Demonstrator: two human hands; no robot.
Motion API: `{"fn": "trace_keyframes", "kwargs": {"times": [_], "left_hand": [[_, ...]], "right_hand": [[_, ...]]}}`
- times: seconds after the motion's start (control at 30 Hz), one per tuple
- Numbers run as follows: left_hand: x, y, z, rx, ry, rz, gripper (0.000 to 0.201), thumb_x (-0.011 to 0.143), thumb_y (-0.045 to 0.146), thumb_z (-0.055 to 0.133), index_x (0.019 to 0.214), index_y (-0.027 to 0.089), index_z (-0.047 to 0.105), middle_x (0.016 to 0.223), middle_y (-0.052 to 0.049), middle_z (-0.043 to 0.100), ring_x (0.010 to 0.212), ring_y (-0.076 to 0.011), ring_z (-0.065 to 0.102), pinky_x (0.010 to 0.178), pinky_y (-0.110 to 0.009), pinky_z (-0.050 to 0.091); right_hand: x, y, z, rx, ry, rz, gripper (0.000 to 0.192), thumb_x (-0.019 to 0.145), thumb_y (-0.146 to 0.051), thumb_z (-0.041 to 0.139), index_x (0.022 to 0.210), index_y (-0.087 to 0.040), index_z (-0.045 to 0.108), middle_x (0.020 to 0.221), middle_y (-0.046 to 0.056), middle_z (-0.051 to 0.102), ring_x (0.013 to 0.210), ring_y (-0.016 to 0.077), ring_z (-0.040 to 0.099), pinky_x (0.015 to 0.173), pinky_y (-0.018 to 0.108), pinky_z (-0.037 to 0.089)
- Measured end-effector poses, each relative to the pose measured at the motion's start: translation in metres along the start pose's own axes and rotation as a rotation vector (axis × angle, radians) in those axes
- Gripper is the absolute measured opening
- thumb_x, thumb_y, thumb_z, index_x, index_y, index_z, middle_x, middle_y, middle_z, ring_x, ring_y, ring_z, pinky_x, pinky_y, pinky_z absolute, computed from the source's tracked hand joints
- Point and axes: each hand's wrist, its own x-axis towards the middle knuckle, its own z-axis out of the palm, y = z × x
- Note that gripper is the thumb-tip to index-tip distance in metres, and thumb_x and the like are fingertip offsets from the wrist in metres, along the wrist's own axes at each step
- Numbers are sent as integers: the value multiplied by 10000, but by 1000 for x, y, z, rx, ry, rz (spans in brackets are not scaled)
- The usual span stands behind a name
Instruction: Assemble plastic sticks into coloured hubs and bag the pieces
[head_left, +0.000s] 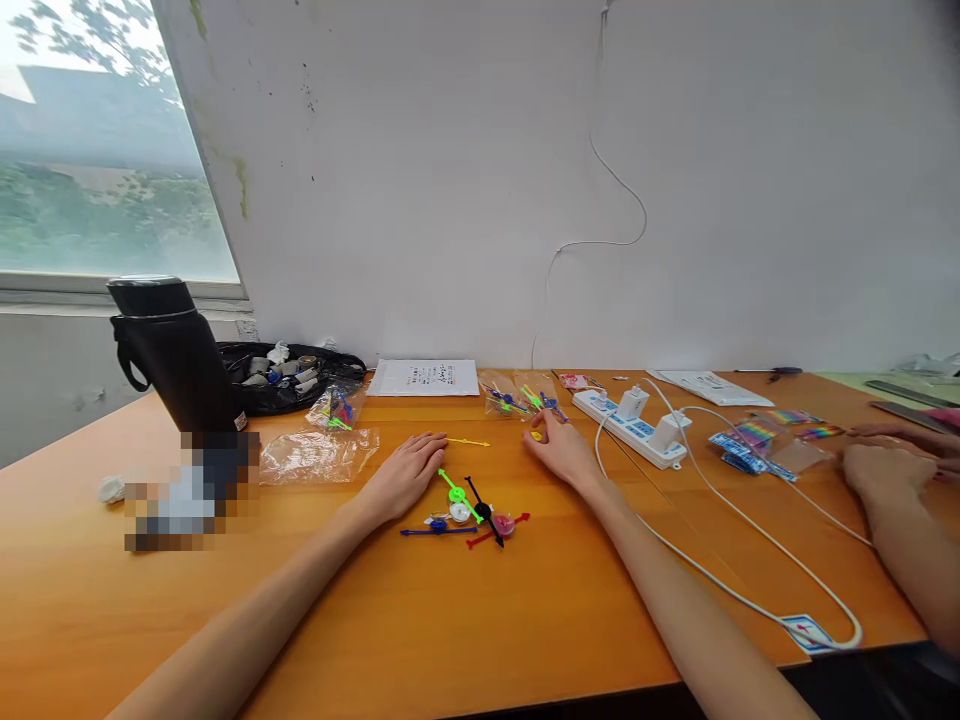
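Note:
My left hand (pixel 409 472) lies palm down on the table, fingers stretched out. A slim yellow arrow (pixel 469 442) runs out from its fingertips. Farther right, my right hand (pixel 564 448) reaches forward with fingers apart. Its index finger is at a blue arrow spinner (pixel 551 404) by a clear bag, and a small yellow piece (pixel 536 436) shows beside the thumb. Between my arms lies a cluster of plastic arrow spinners: green (pixel 457 495), black (pixel 483 511), blue (pixel 438 525) and red (pixel 505 526). A clear round piece (pixel 460 512) sits among them.
A black bottle (pixel 176 360) and a crumpled clear wrapper (pixel 319 457) are on the left, before a black bag (pixel 300 385) of scraps. To the right lie a power strip (pixel 630 430), white cables and rainbow-coloured packets (pixel 757 435). Another person's hand (pixel 889 465) rests at far right.

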Motion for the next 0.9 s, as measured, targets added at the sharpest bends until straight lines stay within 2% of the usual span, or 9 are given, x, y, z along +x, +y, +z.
{"fn": "trace_keyframes", "kwargs": {"times": [0.1,0.23,0.3,0.43,0.57,0.7,0.8,0.9], "left_hand": [[0,0,1,32,19,18,487,1020,431,287,1339,194,568,1428,-90,553,1363,-220,446,1174,-379,269],[0,1,1,61,37,23,494,1021,439,279,1328,188,573,1406,-100,563,1343,-227,454,1154,-379,291],[0,1,1,69,37,26,498,1021,436,280,1333,176,568,1402,-110,562,1341,-232,451,1149,-381,294],[0,0,2,64,35,29,489,1022,420,280,1330,172,568,1396,-113,563,1334,-234,450,1144,-392,299],[0,3,0,55,48,28,476,1022,415,285,1308,186,589,1380,-102,573,1313,-236,457,1132,-406,319],[0,8,-2,79,30,31,482,1027,407,260,1267,187,615,1348,-99,588,1287,-241,465,1122,-411,332],[0,11,-5,52,35,21,464,1025,406,275,1234,193,630,1307,-98,607,1254,-241,485,1109,-414,343],[1,17,-9,-5,90,-2,436,1018,405,300,1221,207,632,1295,-96,603,1247,-243,486,1107,-424,345]], "right_hand": [[-7,-20,5,88,-42,-97,169,907,-356,509,932,-207,586,633,-5,588,576,154,491,562,261,269],[-23,-50,12,349,-297,-345,245,920,-406,519,860,-194,627,662,-16,601,579,123,485,551,234,316],[-31,-61,15,382,-424,-391,256,898,-414,551,810,-187,629,670,-18,605,586,116,485,540,224,321],[-37,-68,15,391,-527,-365,175,826,-316,607,720,-177,605,670,-18,616,591,109,490,530,213,320],[-35,-67,13,470,-603,-290,152,832,-296,567,749,-173,602,671,-24,591,584,106,474,542,214,336],[-30,-67,11,534,-567,-259,245,871,-346,524,696,-174,524,664,-29,514,607,106,440,564,215,337],[-28,-66,12,607,-593,-220,280,888,-379,500,688,-183,488,672,-27,491,605,108,431,559,216,344],[-26,-64,14,671,-603,-198,299,875,-407,518,678,-184,486,666,-26,482,603,107,407,544,212,330]]}}
